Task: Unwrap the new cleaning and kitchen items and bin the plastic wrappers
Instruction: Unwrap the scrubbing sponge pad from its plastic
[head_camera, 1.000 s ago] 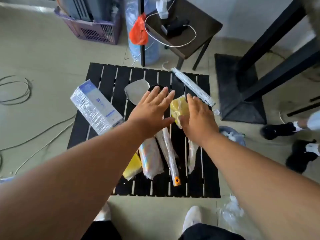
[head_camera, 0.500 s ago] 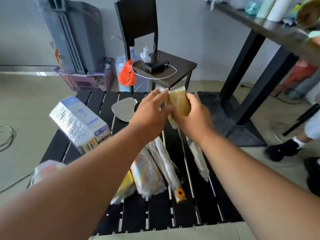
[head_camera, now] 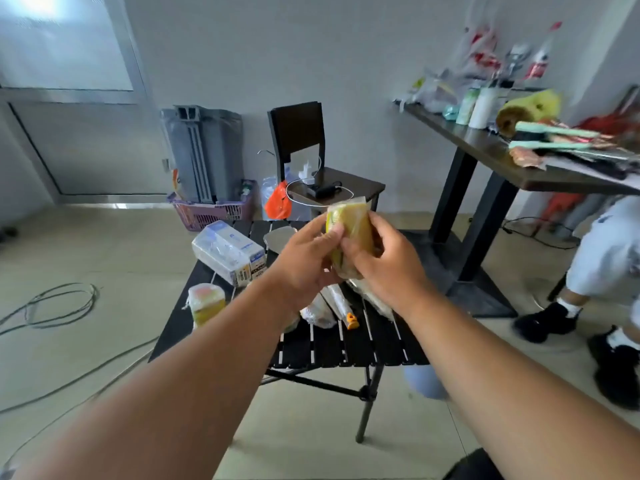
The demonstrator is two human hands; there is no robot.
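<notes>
Both hands hold the yellow wrapped sponge (head_camera: 349, 237) in the air above the far half of the black slatted table (head_camera: 349, 351). The left hand (head_camera: 304, 263) pinches its left edge; the right hand (head_camera: 384, 263) curls its fingers round the right side. Wrapped items lie on the slats beneath: a boxed pack (head_camera: 228, 252) at the left edge, a sponge pack (head_camera: 206, 303) at the near-left edge. The near slats lie bare.
</notes>
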